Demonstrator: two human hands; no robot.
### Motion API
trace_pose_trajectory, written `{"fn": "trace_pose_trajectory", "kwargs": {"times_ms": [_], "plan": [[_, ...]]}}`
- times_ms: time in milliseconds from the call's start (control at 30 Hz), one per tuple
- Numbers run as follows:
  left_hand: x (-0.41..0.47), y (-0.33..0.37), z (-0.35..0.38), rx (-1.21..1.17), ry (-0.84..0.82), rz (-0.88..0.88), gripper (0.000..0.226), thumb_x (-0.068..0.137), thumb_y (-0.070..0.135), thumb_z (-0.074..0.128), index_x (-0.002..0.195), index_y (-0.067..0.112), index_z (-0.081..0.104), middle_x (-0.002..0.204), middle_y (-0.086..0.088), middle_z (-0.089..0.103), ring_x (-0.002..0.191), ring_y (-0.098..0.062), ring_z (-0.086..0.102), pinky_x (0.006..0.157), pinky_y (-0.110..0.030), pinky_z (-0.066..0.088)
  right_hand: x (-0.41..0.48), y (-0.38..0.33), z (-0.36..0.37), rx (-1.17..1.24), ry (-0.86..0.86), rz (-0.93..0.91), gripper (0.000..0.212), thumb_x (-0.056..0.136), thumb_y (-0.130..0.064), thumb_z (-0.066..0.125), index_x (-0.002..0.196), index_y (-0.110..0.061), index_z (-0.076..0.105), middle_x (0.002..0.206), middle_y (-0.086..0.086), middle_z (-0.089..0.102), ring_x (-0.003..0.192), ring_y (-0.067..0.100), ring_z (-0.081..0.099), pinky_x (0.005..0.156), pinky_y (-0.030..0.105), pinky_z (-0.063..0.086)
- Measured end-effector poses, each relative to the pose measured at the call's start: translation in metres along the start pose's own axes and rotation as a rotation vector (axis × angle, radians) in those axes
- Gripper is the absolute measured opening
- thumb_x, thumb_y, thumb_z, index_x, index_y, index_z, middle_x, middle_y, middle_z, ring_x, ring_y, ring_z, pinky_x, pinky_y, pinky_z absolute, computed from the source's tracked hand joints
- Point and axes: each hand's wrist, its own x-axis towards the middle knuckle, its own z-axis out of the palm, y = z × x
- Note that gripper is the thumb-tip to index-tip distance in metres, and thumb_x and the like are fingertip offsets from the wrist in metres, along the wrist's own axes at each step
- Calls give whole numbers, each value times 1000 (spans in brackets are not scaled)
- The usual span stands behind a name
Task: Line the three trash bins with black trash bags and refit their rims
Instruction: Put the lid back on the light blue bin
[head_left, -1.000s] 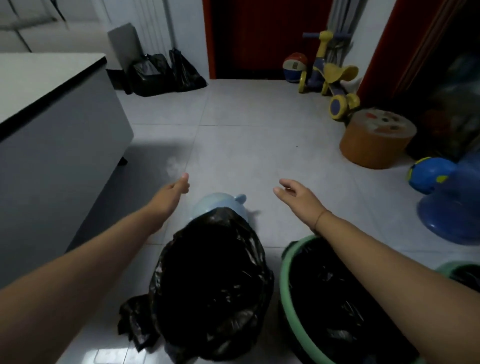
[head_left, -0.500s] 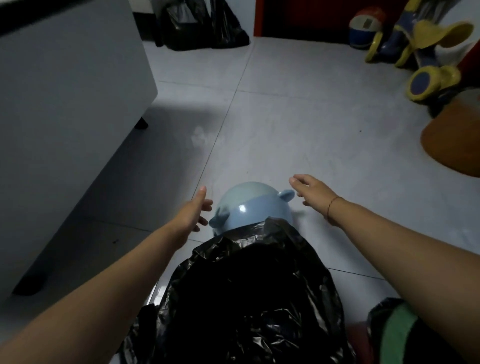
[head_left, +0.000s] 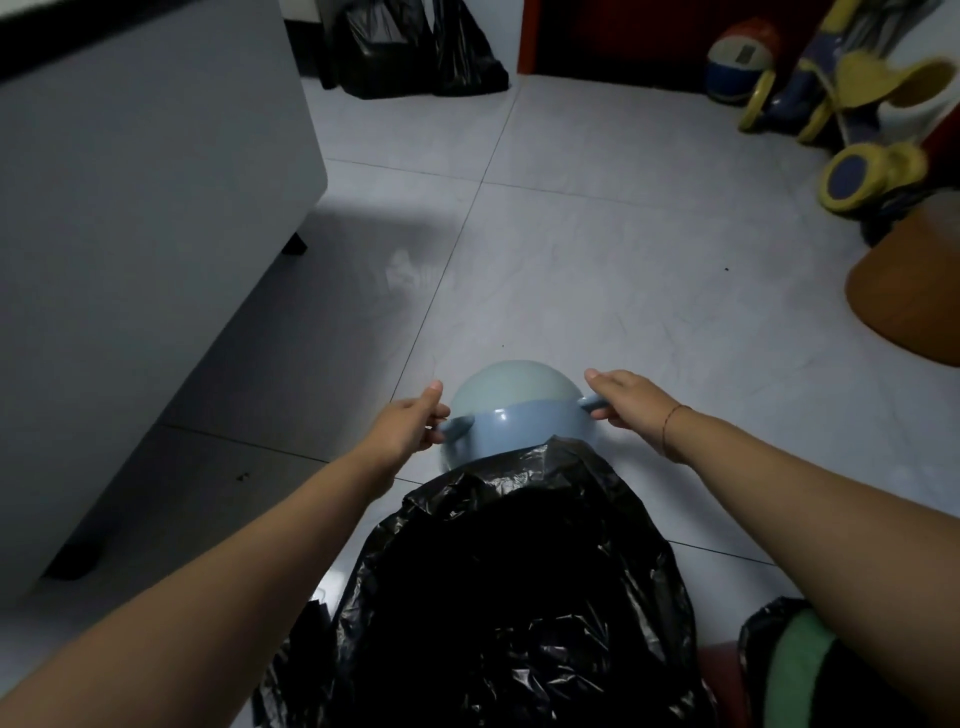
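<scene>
Blue rim (head_left: 514, 410), bagged bin (head_left: 514, 587) before it

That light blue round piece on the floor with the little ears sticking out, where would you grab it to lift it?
Probably by the two ear-like tabs, one from each side. The blue rim piece is smooth and rounded, so the tabs look like the only easy purchase. The left hand is at the left tab and the right hand at the right tab. The black bag blocks its near side.

Dim indoor light, wide-angle bend.
Floor tiles (head_left: 597, 249) brightest toward 12 o'clock; cabinet (head_left: 130, 208) shadow at 9; edges curve, soft blur.
</scene>
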Motion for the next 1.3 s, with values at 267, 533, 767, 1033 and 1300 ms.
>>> {"fn": "trace_pose_trajectory", "kwargs": {"times_ms": [267, 533, 767, 1033, 1300], "plan": [[-47, 92, -17, -22, 16, 199, 44, 95, 50, 44, 96, 12, 66, 100, -10, 66, 91, -23, 61, 99, -39, 47, -65, -81, -51, 135, 91, -135, 35, 96, -42, 45, 113, -13, 55, 104, 6, 61, 93, 20, 59, 80, 28, 43], [-131, 195, -42, -9, 62, 408, 45, 96, 47, 43, 103, 9, 66, 96, -4, 66, 87, -18, 60, 91, -29, 44, -169, -173, -93, 237, 130, -315, 39, 98, -40, 40, 118, -8, 51, 119, 9, 53, 109, 27, 57, 98, 33, 38], [-213, 200, -66, 106, 59, 435, 52, 96, 54, 36, 107, 14, 67, 96, 1, 64, 90, -15, 58, 91, -31, 44, -255, -181, -85, 275, 70, -315, 35, 98, -40, 42, 109, -9, 53, 112, 8, 56, 110, 30, 58, 99, 35, 41], [-280, 126, -71, 129, 2, 292, 48, 94, 55, 40, 97, 15, 66, 90, -2, 62, 83, -17, 54, 88, -32, 44, -319, -136, -53, 305, -89, -67, 52, 93, -47, 47, 120, -2, 50, 107, 9, 53, 89, 24, 63, 89, 35, 45], [-295, 69, -54, 152, -2, 204, 51, 94, 52, 42, 110, 9, 64, 95, -2, 62, 84, -13, 55, 96, -34, 40, -327, -91, -20, 330, -119, 88, 55, 92, -50, 47, 119, -2, 49, 96, 7, 50, 80, 22, 61, 81, 33, 48]]}}
